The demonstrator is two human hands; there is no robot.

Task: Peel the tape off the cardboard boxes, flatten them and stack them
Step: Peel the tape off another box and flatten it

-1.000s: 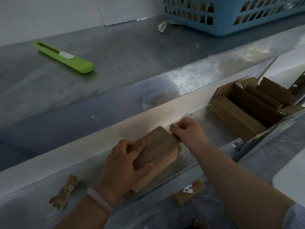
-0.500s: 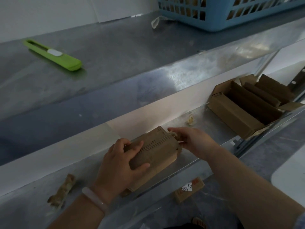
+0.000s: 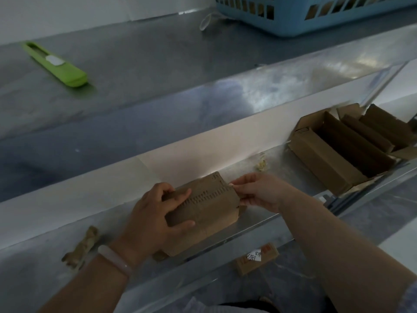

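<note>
Pinching the box [image 3: 208, 207] edge, right hand [image 3: 261, 193] has left the corner; left hand [image 3: 146, 222] still grips.

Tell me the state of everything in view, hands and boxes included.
small box, not yet flattened, held.
left hand, grips the small box.
right hand, pinches the small box's right edge.
large box, open, flaps up.
utility knife, lying untouched.
tape scrap, crumpled, loose.
</note>
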